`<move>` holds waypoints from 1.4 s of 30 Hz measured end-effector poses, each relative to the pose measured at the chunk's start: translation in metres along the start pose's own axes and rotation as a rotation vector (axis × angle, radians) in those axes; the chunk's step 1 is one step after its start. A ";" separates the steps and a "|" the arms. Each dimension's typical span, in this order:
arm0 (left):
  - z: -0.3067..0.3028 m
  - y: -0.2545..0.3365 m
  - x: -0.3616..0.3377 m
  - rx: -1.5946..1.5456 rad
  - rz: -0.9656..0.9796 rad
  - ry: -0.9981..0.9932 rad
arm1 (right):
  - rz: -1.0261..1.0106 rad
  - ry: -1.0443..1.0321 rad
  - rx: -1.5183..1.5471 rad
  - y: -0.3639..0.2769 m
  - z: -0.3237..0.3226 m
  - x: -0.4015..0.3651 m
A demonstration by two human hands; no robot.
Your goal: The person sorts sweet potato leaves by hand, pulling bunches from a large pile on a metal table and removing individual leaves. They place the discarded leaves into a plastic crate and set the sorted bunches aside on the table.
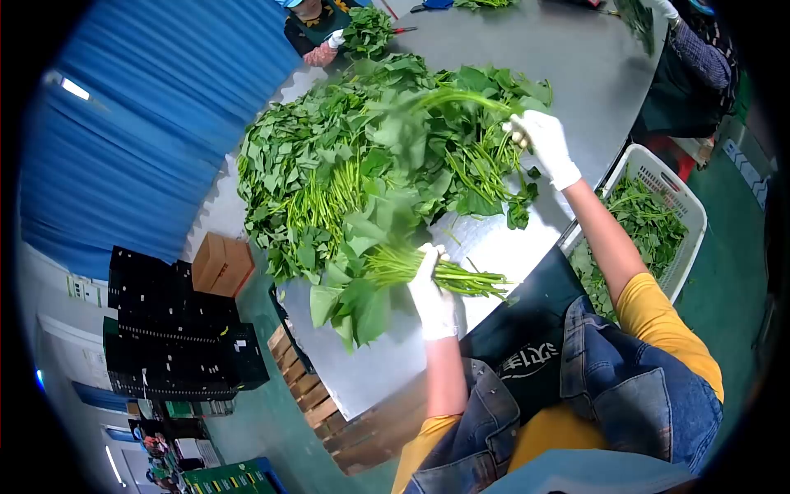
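While left hand (432,292) grips bunch of greens (473,280) upright-wristed, right hand (543,144) outstretched over leaf pile (321,165), pinching long stem (465,97)

Bunch of greens (387,267) in left-hand fingers (428,257), above tabletop (527,49). Pile of greens (329,165) lies beyond them. Right-hand fingers (520,132) at the pile's right edge; crate (658,177) further right, beside the tabletop.
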State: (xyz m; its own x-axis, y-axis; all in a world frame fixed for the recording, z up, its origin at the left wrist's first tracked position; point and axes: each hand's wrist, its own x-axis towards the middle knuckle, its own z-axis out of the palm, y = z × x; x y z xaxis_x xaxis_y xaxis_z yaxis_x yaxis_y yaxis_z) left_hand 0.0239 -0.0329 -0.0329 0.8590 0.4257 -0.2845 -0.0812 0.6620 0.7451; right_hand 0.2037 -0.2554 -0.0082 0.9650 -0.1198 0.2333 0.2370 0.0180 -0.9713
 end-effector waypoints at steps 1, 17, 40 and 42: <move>-0.002 0.001 0.002 0.027 0.031 0.013 | -0.027 0.060 0.255 -0.027 0.002 -0.009; -0.011 0.004 0.024 0.168 0.143 -0.096 | 0.597 -0.792 0.775 0.025 0.019 -0.098; 0.036 -0.030 0.031 0.061 0.092 -0.307 | 0.206 -0.702 -0.139 -0.019 -0.013 -0.121; 0.037 -0.037 0.027 0.184 0.133 -0.252 | 0.116 -0.708 -0.137 -0.015 -0.009 -0.118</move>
State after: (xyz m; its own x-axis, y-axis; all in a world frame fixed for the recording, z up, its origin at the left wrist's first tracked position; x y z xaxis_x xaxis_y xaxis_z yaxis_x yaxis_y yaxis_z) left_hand 0.0687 -0.0689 -0.0454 0.9468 0.3196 -0.0364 -0.1281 0.4784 0.8687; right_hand 0.0855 -0.2503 -0.0220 0.8355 0.5465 0.0572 0.1574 -0.1383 -0.9778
